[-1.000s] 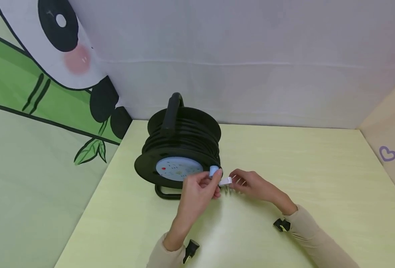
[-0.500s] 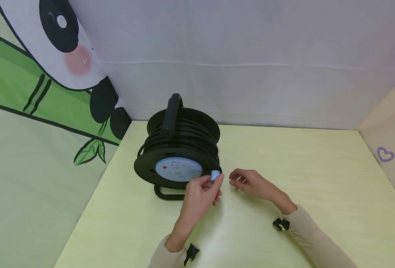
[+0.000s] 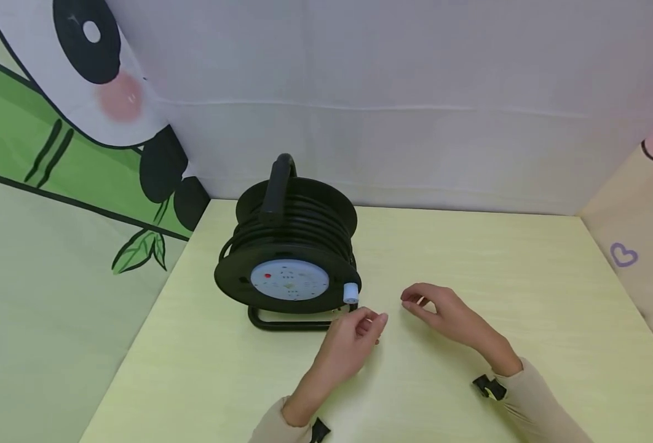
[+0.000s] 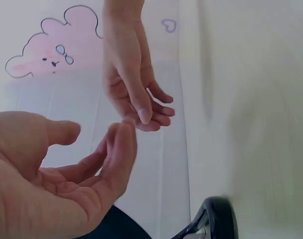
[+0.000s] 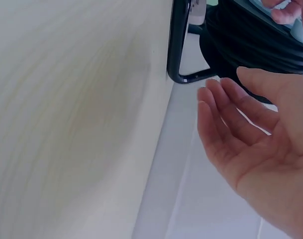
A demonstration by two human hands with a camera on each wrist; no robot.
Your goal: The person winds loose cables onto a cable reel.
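A black cable reel point(image 3: 296, 227) stands on the table with dark cable wound round its drum. Its front has a light blue socket panel point(image 3: 289, 280) with a red button, and a light blue crank knob point(image 3: 351, 293) at the right rim. Just in front of the knob, apart from it, is my left hand point(image 3: 354, 341), fingers loosely bent and holding nothing. Farther right, my right hand point(image 3: 443, 311) hovers over the table with relaxed fingers, nothing in them. In the right wrist view, a pale plug point(image 5: 197, 12) shows by the black stand tube point(image 5: 178, 45), partly cut off.
The pale yellow table point(image 3: 498, 258) spreads to the right of the reel. A white cloth backdrop point(image 3: 387, 111) rises along its back edge, and printed side cloths point(image 3: 155, 369) flank it. A black carrying handle point(image 3: 277, 191) stands up on the reel.
My left hand has let go of the crank knob and drawn forward and right. My right hand has moved right, away from the reel. The plug, earlier between the hands, is now low by the stand.
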